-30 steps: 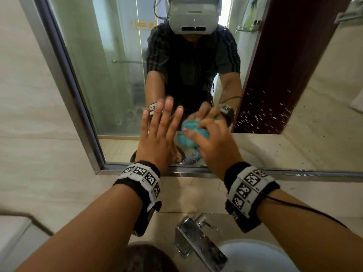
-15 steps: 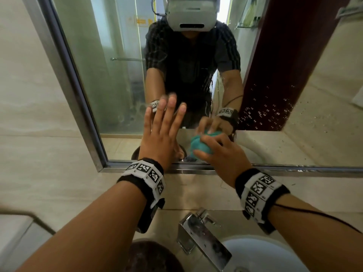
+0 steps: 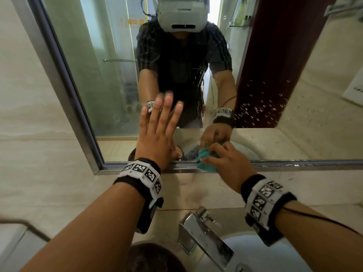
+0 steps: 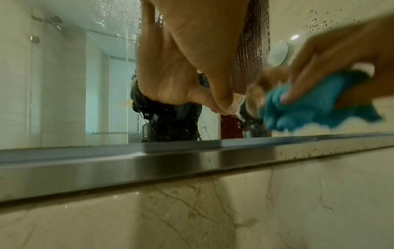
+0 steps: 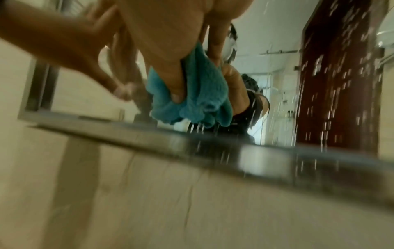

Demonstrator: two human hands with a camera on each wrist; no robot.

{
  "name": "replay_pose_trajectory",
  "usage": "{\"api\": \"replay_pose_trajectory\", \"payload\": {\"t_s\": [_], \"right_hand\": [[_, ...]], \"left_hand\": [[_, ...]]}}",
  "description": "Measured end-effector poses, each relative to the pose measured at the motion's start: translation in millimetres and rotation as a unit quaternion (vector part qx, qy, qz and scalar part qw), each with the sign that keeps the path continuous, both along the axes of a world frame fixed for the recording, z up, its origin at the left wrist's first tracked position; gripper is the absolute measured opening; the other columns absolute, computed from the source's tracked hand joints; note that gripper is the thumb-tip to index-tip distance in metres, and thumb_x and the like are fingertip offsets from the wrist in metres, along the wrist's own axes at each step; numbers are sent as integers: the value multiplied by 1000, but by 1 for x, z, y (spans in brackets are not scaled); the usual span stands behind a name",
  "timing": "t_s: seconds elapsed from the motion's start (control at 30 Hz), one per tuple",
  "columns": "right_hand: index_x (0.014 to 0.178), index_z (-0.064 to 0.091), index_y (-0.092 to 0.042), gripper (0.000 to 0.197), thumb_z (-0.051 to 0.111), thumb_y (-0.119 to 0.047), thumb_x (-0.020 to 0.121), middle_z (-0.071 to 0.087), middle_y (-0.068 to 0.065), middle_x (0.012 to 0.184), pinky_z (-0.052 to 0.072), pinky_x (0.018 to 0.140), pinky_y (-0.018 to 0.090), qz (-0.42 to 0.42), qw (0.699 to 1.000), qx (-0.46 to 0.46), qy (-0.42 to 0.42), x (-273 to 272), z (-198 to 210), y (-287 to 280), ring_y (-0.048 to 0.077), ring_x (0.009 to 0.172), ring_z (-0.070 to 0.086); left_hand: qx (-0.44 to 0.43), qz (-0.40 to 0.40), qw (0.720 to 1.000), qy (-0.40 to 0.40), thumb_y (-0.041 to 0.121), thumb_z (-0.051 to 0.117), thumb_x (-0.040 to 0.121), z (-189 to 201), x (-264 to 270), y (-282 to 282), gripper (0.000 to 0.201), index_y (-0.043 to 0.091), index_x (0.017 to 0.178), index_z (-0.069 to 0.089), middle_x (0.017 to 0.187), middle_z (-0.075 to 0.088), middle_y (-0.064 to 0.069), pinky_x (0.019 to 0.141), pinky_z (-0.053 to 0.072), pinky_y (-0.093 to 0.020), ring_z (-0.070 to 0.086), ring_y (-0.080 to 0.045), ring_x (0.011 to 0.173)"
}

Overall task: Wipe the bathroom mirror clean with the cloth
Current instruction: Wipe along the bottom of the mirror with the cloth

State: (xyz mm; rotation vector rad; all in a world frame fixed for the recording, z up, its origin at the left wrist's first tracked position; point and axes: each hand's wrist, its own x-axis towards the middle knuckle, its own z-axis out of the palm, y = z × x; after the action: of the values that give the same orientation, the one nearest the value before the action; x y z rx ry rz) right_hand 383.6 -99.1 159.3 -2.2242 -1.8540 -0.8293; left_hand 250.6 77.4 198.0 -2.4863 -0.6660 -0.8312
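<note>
The wall mirror (image 3: pixel 110 79) has a steel frame (image 3: pixel 275 167) and water droplets on its right part. My right hand (image 3: pixel 222 163) grips a bunched teal cloth (image 3: pixel 206 160) and presses it on the glass at the mirror's bottom edge, the cloth partly over the frame. The cloth (image 5: pixel 189 94) shows bunched under my fingers (image 5: pixel 177 84) in the right wrist view, and blurred (image 4: pixel 315 104) in the left wrist view. My left hand (image 3: pixel 157 130) lies flat on the glass with straight fingers, just left of the cloth. Its palm (image 4: pixel 192 59) touches the mirror.
Below the mirror is a marble wall strip (image 3: pixel 196 193), then a chrome tap (image 3: pixel 204 238) over a white basin (image 3: pixel 261 256). A dark round object (image 3: pixel 155 258) sits left of the tap. The mirror's left frame post (image 3: pixel 59 79) runs up beside tiled wall.
My right hand has slid the cloth down and to the right, from mid-glass to the mirror's bottom edge. My left hand has stayed flat on the glass.
</note>
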Motion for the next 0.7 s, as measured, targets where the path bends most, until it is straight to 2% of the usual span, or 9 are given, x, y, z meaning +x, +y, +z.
{"api": "replay_pose_trajectory", "payload": {"t_s": [0.07,0.13,0.2,0.27,0.37,0.4,0.5,0.6,0.7], "right_hand": [[99,71,-19,49,88,-17,53,62,12,103,55,58,38,-10,999,50,-17,4,34,-3,33,83,59],[107,69,-18,40,74,-18,67,60,15,107,53,64,40,-21,986,167,-8,8,73,1,38,88,56],[113,66,-18,37,65,-17,75,56,17,110,50,71,39,-27,967,250,30,8,81,6,40,90,53],[115,65,-20,45,74,-18,71,51,15,113,54,72,41,-14,980,197,14,12,50,2,39,91,54],[107,67,-25,62,90,-20,49,44,9,108,56,55,36,21,999,-19,-29,28,0,-20,30,79,55],[103,69,-25,63,92,-20,45,47,8,104,55,53,35,18,999,-40,-24,31,1,-26,28,76,54],[101,71,-19,46,86,-18,58,58,14,99,53,57,36,12,997,75,-10,28,45,-25,32,79,55],[114,67,-14,34,60,-16,81,56,18,110,45,75,29,13,965,259,30,24,99,-15,30,96,46],[121,63,-15,38,57,-12,83,53,17,115,40,83,28,-1,950,307,57,24,92,-6,32,98,46]], "left_hand": [[3,-7,1000,-7,67,73,53,-1,0,1,139,17,148,-15,148,-36,-7,115,-8,-48,-27,-26,139],[4,-7,1000,-12,65,75,52,-2,1,1,139,17,149,-14,149,-35,-6,115,-8,-48,-27,-25,139],[2,2,1000,-15,62,75,55,-2,1,-5,138,16,148,-16,150,-33,-7,115,-7,-49,-27,-26,139],[4,8,1000,-20,61,74,59,-1,0,-11,133,14,149,-12,155,-20,-9,116,-1,-51,-22,-28,141],[0,-2,1000,-25,64,71,57,4,-5,-20,127,12,150,2,155,-4,-13,114,4,-53,-4,-32,144],[10,-2,1000,-13,66,70,57,6,-6,-23,128,12,150,0,155,-3,-13,114,4,-54,-2,-32,144],[38,-22,999,20,69,67,63,9,4,-36,128,13,149,-9,156,-4,-13,115,5,-54,-1,-32,144],[24,-24,999,13,71,62,65,10,22,-48,124,12,150,-6,156,-11,-13,115,2,-54,-8,-31,144],[17,-3,1000,4,71,46,70,3,31,-45,113,13,149,-12,153,-27,-12,115,-4,-51,-23,-28,141]]}}
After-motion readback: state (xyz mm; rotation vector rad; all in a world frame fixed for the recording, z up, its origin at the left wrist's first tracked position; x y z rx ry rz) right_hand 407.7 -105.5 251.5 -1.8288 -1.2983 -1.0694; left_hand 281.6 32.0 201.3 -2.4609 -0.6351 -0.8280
